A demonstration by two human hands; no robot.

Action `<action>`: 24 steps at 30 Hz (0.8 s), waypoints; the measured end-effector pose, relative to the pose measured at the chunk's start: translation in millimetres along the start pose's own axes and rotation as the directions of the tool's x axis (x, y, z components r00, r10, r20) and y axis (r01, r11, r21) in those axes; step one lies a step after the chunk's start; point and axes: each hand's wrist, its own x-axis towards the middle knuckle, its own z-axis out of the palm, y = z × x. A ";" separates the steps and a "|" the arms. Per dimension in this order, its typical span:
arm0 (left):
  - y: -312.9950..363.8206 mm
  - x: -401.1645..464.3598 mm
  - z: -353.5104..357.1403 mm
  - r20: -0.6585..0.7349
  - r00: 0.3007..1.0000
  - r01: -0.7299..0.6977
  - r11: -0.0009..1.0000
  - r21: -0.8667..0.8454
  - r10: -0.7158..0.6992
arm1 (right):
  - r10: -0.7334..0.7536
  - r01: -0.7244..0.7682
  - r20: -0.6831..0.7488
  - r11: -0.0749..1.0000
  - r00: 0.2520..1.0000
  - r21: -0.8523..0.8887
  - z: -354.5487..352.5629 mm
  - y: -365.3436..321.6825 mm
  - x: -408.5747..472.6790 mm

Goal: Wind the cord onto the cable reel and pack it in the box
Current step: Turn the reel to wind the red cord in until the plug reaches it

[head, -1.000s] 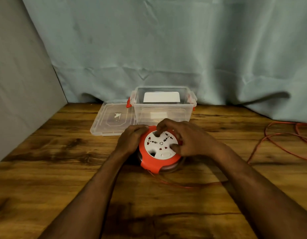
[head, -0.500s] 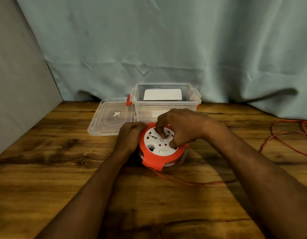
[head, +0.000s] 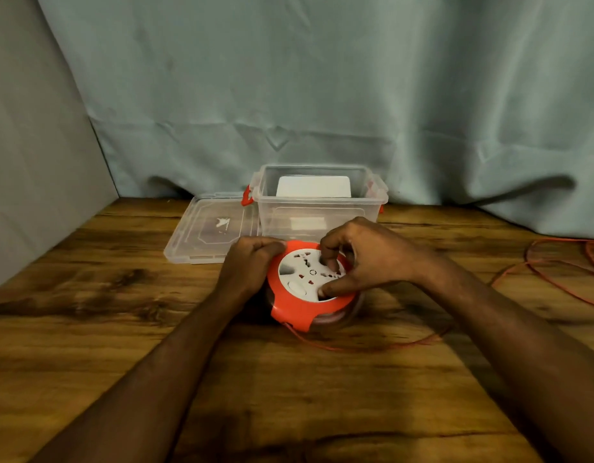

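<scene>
- A wooden table (head: 88, 345) with a dark, streaked grain fills the lower part of the view; its far edge meets a hanging backdrop.
- A pale blue-green cloth (head: 322, 78) hangs behind the table, creased and draped, with its hem resting on the tabletop on the right.
- A plain grey wall panel (head: 28, 145) stands at the left side and meets the cloth in the corner.
- A clear plastic box (head: 319, 208) with red latches sits at the back of the table, open at the top. A white rectangular object (head: 314, 186) shows through its walls, at the far side; what it is cannot be told.
- The box's clear lid (head: 205, 228) lies flat on the table just left of the box, touching or nearly touching its wall.
- The cable reel (head: 309, 285), orange with a white socket face, lies flat on the table just in front of the box, face up.
- The left hand (head: 250, 265) is curled around the reel's left rim, fingers closed against the orange edge.
- The right hand (head: 365, 259) is arched over the white face, with thumb and fingertips pressed onto it in a pinching hold.
- The thin orange cord (head: 372, 345) leaves the reel at its near edge, curves across the table to the right under the right forearm, and ends in loose loops near the right edge of the table, well apart from the reel.
</scene>
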 end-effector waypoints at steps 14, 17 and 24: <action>-0.5 -2.6 0.0 0.095 0.995 -0.040 0.999 -0.034 0.043 | -0.026 0.008 0.082 0.976 0.996 0.218 -16.6 -4.6 -1.8; 0.3 -3.8 -0.6 0.098 0.992 -0.073 0.997 -0.035 0.076 | -0.034 0.006 0.152 0.983 0.988 0.184 -17.6 -2.9 -2.9; 1.2 -4.7 -1.1 0.107 0.988 -0.104 0.994 -0.043 0.108 | -0.024 0.007 0.207 0.997 0.978 0.083 -15.1 -9.4 0.2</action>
